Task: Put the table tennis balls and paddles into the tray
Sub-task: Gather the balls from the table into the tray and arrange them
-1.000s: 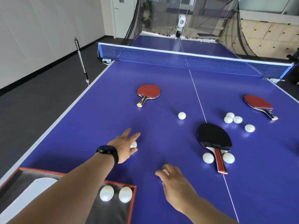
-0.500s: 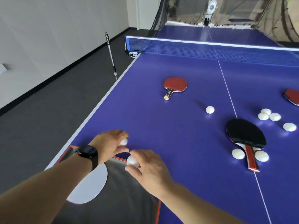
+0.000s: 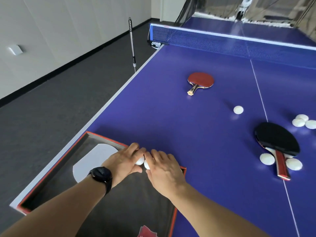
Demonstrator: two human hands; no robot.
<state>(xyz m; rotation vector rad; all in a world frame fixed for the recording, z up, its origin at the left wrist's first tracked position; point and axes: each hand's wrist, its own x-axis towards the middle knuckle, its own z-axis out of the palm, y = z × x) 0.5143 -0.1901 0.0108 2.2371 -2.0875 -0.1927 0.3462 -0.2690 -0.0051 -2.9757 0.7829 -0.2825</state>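
Near corner: the tray, red-rimmed, lies at the surface's left edge; both hands, left and right, crowd its far rim, each closed on a white ball.
Tray interior: mostly bare dark lining with a white patch; the forearms cross above it.
Middle band: bare blue surface between the tray and the red paddle.
Centre: a lone ball sits apart, just left of the white line.
Right side: the black paddle lies with balls touching both sides of its handle; a ball cluster lies beyond it.
Far limit: the net spans the surface.
Left flank: a pole stands beside the surface's edge.
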